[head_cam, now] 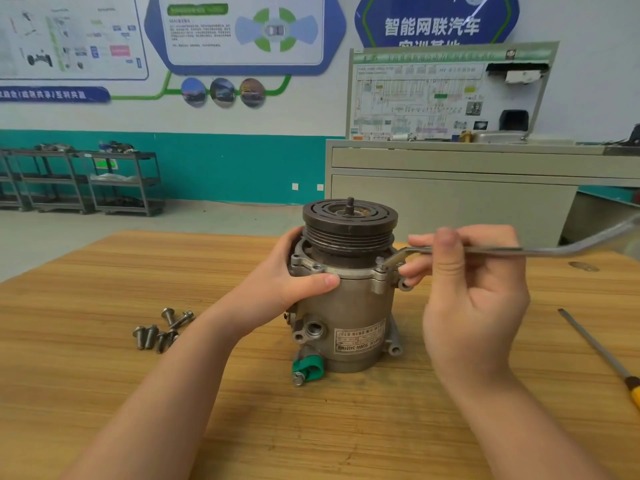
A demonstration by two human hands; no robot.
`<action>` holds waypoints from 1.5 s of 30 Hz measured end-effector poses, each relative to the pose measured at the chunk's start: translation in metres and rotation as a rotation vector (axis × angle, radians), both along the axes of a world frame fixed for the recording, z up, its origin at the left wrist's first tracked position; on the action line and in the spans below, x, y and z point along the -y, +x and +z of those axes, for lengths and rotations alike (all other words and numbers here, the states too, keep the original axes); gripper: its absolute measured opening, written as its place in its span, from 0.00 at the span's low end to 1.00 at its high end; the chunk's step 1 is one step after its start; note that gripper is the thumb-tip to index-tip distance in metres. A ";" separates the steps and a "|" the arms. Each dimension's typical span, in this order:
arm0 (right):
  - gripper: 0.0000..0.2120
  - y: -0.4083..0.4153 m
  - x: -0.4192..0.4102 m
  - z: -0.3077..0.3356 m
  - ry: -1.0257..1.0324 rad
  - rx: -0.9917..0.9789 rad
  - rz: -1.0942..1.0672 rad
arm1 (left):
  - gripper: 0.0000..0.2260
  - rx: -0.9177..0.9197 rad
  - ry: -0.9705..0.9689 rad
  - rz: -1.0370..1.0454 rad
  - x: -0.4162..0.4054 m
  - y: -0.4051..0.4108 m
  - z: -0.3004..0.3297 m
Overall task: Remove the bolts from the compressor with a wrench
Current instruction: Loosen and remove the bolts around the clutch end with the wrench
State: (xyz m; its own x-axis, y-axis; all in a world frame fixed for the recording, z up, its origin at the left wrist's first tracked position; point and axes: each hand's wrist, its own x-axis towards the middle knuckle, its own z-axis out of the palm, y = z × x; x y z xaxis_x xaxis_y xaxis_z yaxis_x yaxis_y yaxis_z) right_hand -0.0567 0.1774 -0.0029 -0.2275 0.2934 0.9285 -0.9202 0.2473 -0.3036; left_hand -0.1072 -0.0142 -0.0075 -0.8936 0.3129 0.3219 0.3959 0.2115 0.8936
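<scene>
Two bare forearms rise from the bottom edge of the frame, no sleeve, glove, watch or ring showing on either. The left hand (294,289) sits near the frame's centre, the right hand (474,289) right of centre. The visible fingernails are short and unpainted; the right thumb looks blurred.

We're standing in an automotive training workshop: car-technology posters (239,32) are covering the wall, a wiring-diagram teaching board (433,98) is sitting on a grey cabinet (450,199), and parts shelves (104,181) are lining the teal wall.
</scene>
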 end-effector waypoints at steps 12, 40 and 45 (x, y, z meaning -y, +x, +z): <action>0.09 -0.010 -0.005 0.005 -0.555 0.406 0.441 | 0.38 -0.012 0.007 0.006 0.000 0.000 -0.001; 0.09 -0.007 0.006 -0.004 -0.498 0.277 0.282 | 0.35 -0.012 0.002 0.005 -0.001 0.000 0.000; 0.08 -0.024 -0.025 0.019 -0.701 0.528 0.651 | 0.37 -0.014 0.015 0.007 0.000 0.000 0.000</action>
State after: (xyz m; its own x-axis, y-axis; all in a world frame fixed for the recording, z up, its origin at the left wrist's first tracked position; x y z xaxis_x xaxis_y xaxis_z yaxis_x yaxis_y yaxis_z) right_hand -0.0804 0.2020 0.0163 -0.8513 0.3982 0.3416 -0.5243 -0.6213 -0.5823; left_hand -0.1074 -0.0137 -0.0071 -0.8909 0.3018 0.3394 0.4074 0.2008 0.8909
